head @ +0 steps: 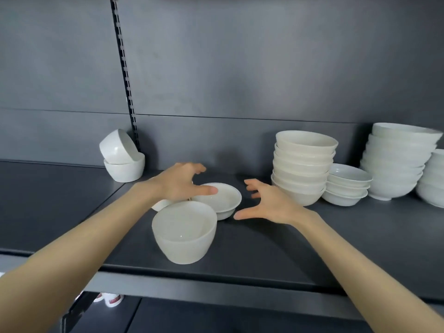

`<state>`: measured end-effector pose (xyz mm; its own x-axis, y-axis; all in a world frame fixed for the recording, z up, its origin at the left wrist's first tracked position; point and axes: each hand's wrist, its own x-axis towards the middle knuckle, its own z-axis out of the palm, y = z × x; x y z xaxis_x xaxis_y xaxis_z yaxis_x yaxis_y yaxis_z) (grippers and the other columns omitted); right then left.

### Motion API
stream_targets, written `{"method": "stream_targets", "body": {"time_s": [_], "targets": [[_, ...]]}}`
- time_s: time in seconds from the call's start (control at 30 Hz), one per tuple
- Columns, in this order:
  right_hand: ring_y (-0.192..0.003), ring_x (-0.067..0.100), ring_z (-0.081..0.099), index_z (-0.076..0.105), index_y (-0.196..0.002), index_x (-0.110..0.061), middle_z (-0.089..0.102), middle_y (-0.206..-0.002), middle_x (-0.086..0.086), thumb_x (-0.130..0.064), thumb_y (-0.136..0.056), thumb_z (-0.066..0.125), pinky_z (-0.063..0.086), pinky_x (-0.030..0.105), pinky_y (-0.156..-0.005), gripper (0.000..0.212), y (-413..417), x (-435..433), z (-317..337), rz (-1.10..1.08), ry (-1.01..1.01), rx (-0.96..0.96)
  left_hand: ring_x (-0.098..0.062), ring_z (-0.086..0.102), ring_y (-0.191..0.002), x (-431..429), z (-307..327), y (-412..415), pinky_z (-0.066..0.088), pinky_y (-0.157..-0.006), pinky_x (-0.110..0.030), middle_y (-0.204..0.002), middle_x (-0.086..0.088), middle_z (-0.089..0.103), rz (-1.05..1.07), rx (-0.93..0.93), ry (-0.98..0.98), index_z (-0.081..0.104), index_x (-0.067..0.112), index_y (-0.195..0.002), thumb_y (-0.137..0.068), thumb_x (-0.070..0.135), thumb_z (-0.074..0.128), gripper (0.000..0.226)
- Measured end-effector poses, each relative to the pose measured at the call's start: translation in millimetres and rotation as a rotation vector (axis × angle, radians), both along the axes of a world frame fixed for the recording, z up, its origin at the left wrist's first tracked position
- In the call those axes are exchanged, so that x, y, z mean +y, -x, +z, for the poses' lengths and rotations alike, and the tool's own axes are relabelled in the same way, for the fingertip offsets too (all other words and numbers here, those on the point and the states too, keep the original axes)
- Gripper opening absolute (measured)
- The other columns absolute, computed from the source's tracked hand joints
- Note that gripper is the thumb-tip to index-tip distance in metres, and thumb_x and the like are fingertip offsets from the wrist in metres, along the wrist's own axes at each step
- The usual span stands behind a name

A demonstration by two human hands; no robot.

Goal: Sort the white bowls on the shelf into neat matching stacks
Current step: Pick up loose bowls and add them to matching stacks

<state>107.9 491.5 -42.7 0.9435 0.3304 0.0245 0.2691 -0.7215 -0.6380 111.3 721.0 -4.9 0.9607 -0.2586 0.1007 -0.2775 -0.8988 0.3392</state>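
Observation:
A shallow white bowl (222, 203) with a thin dark rim line sits mid-shelf. My left hand (180, 181) hovers over its left rim, fingers spread and bent, holding nothing. My right hand (269, 203) is just to the right of that bowl, open, apart from it. A deep white bowl (185, 233) stands in front of it near the shelf edge. A small bowl (161, 205) is partly hidden under my left wrist. At the back left, one deep bowl (117, 146) lies tilted in another (125, 169).
A tall stack of cream bowls (302, 167) stands at the right, then a short stack of shallow bowls (346, 187), a stack of large bowls (396, 162) and another stack (432, 179) cut off by the frame. The dark shelf (264, 248) has a slotted upright (125, 68) behind.

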Motion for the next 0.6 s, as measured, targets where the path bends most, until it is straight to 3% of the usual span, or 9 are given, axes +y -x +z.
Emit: {"method": "stream_targets", "body": {"time_s": [0.13, 0.23, 0.3, 0.4, 0.53, 0.6], "targets": [[-0.129, 0.010, 0.046, 0.027, -0.149, -0.017, 0.042, -0.147, -0.003, -0.040, -0.065, 0.086, 0.038, 0.020, -0.098, 0.106, -17.1, 5.3, -3.5, 0.022, -0.051, 0.013, -0.020, 0.043, -0.130, -1.7, -3.4, -22.4, 0.021, -0.113, -0.033, -0.140, -0.001, 0.051, -0.012, 0.031, -0.086, 0.043, 0.014, -0.140, -0.085, 0.060, 0.054, 0.073], [-0.123, 0.008, 0.052, 0.033, -0.147, -0.016, 0.050, -0.141, -0.003, -0.037, -0.063, 0.087, 0.043, 0.028, -0.104, 0.102, -29.7, 3.4, -4.2, 0.051, -0.073, 0.036, -0.019, 0.049, -0.122, -3.3, -5.3, -35.8, 0.018, -0.112, -0.032, -0.126, -0.001, 0.061, -0.014, 0.096, -0.090, 0.045, 0.013, -0.138, -0.085, 0.062, 0.052, 0.073], [-0.117, 0.008, 0.057, 0.037, -0.145, -0.016, 0.054, -0.138, -0.002, -0.036, -0.064, 0.087, 0.044, 0.031, -0.104, 0.096, -37.9, -0.3, -3.3, 0.051, -0.091, 0.042, -0.019, 0.048, -0.123, -3.6, -6.1, -43.2, 0.022, -0.111, -0.033, -0.119, 0.003, 0.064, -0.014, 0.143, -0.075, 0.045, 0.016, -0.138, -0.082, 0.067, 0.052, 0.076], [-0.106, 0.006, 0.062, 0.041, -0.142, -0.013, 0.058, -0.132, -0.002, -0.031, -0.069, 0.084, 0.047, 0.025, -0.098, 0.087, -47.2, -4.0, 1.0, 0.036, -0.117, 0.060, -0.017, 0.051, -0.119, -4.2, -5.1, -55.3, 0.037, -0.105, -0.032, -0.121, 0.002, 0.063, 0.008, 0.190, -0.033, 0.043, 0.017, -0.140, -0.078, 0.067, 0.057, 0.081], [-0.099, 0.011, 0.066, 0.053, -0.127, -0.003, 0.063, -0.096, -0.019, -0.021, -0.072, 0.083, 0.050, 0.024, -0.094, 0.065, -50.0, 0.4, 3.4, 0.047, -0.118, 0.069, -0.016, 0.056, -0.115, -11.6, -5.0, -68.5, 0.042, -0.102, -0.030, -0.125, 0.000, 0.060, -0.008, 0.244, 0.005, 0.041, 0.013, -0.141, -0.075, 0.062, 0.067, 0.086], [-0.100, 0.013, 0.067, 0.052, -0.128, -0.002, 0.065, -0.095, -0.016, -0.021, -0.072, 0.083, 0.050, 0.026, -0.095, 0.067, -51.4, 3.9, 1.9, 0.052, -0.101, 0.059, -0.016, 0.056, -0.114, -13.2, -4.8, -72.6, 0.043, -0.103, -0.032, -0.125, 0.002, 0.058, -0.033, 0.256, 0.004, 0.041, 0.014, -0.141, -0.065, 0.066, 0.072, 0.097]]}}
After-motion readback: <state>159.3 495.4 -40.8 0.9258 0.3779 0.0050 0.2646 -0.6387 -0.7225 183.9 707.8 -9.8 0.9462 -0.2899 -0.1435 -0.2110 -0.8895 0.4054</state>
